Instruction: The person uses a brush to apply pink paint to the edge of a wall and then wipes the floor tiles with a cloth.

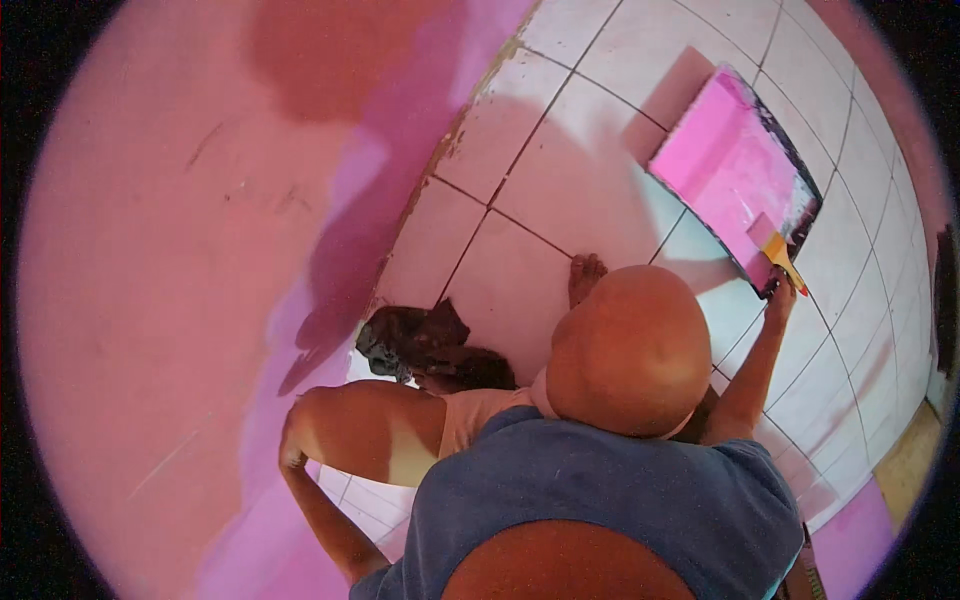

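Note:
Neither my left hand nor my right hand shows. Below me a person in a dark blue top (600, 480) squats, seen from behind. That person's right hand (782, 285) grips a yellow-handled brush (778, 252), its head over the pink paint in a black-edged tray (715, 150) on the white tiles. The person's left hand (292, 448) is at the bent left knee. A dark, crumpled cloth (405, 340) lies by the wall's foot, left of the person's bare foot (586, 275).
A pink wall (160, 250) fills the left, with a brighter pink band (245, 540) along its lower part and shadows on it. The white tiled floor (600, 120) runs up the middle and right. Darker objects (942, 300) stand at the far right edge.

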`<state>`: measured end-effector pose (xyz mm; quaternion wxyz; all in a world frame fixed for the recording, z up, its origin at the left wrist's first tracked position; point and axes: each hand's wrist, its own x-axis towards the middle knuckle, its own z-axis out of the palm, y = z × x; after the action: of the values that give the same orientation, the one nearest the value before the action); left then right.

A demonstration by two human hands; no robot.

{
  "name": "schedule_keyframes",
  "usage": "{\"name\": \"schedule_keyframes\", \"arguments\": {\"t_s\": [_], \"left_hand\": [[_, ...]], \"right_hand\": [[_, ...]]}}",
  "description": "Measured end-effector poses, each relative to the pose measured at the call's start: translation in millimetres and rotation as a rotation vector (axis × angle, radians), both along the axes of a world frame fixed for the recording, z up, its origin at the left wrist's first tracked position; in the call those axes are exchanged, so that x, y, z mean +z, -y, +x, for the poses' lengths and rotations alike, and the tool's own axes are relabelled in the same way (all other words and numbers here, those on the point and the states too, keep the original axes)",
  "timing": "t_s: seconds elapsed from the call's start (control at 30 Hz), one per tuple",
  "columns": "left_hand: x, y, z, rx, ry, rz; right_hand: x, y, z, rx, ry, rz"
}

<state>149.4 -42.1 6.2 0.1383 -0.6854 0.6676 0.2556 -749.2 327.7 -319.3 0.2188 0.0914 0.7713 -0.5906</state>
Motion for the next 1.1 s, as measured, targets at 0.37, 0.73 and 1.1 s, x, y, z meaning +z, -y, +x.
{"name": "schedule_keyframes", "arguments": {"t_s": [0.37,0.73,1.1], "left_hand": [[115.6,31.0,-236.7,0.379,-0.5,0.07],[85.4,-34.1,-205.0,0.469,-0.308,-0.428],[92.0,-73.8,-172.1,0.484,-0.041,-0.605]], "right_hand": [[-11.9,-81.2,-22.2,0.581,-0.751,1.341],[108.5,283.1,324.4,1.497,-0.585,-0.244],[53.7,334.7,608.9,2.117,-0.909,-0.826]]}}
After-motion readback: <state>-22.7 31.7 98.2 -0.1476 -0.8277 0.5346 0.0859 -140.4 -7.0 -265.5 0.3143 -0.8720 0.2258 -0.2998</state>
